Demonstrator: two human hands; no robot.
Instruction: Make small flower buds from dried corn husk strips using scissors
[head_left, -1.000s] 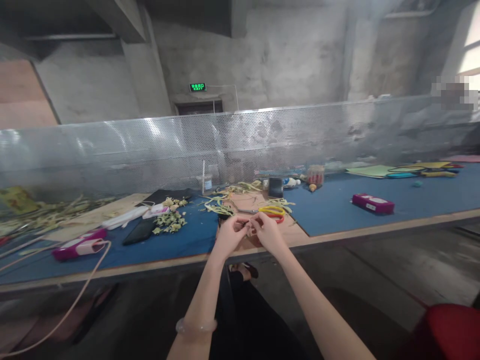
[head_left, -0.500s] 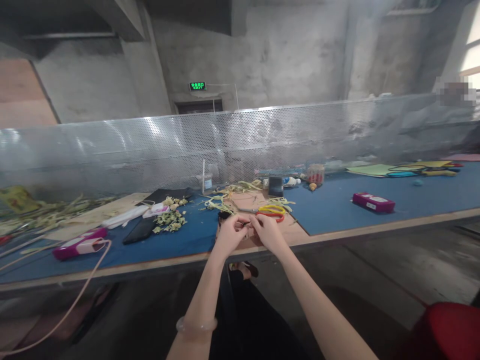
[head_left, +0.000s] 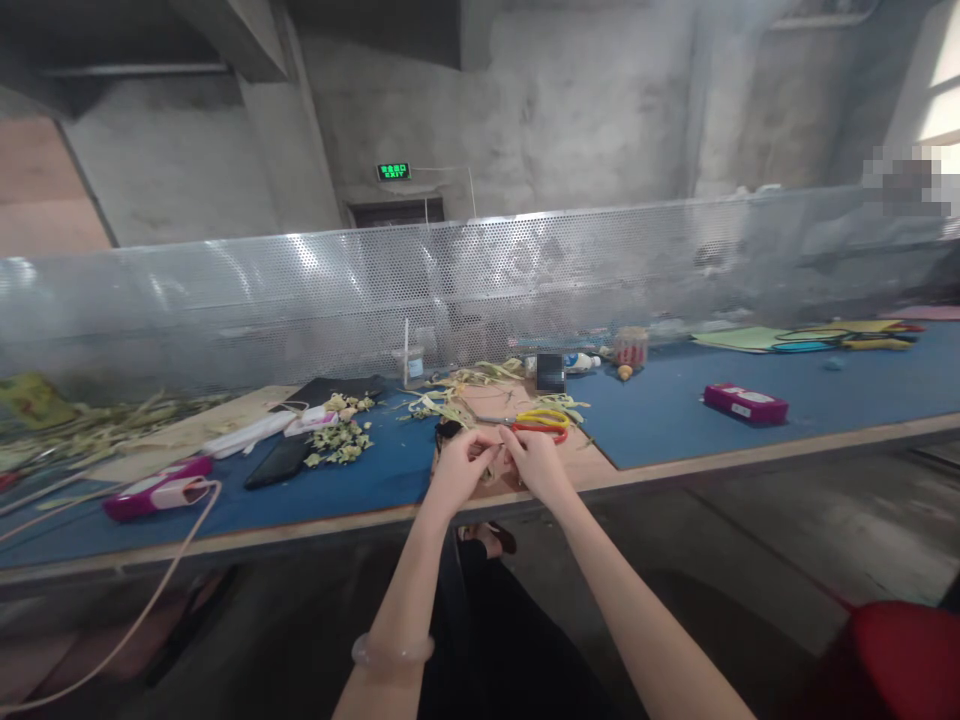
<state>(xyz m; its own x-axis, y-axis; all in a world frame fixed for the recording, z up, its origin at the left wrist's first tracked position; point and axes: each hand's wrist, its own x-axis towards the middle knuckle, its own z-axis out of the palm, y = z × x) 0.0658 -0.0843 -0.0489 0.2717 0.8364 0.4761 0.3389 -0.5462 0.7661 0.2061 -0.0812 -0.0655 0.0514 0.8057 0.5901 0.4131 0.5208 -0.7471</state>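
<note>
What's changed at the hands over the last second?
The left hand and right hand closed the small gap; their fingertips now meet, and what they pinch is too small to tell. The scissors, phone and pink case lie unmoved.

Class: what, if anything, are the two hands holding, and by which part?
The left hand and right hand meet fingertip to fingertip, seemingly pinching a small piece between them; what it is, and where gripped, cannot be told.

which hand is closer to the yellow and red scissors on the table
Right. The right hand is just on the near side of the scissors, below their handles; the left hand is farther off to the left.
</note>
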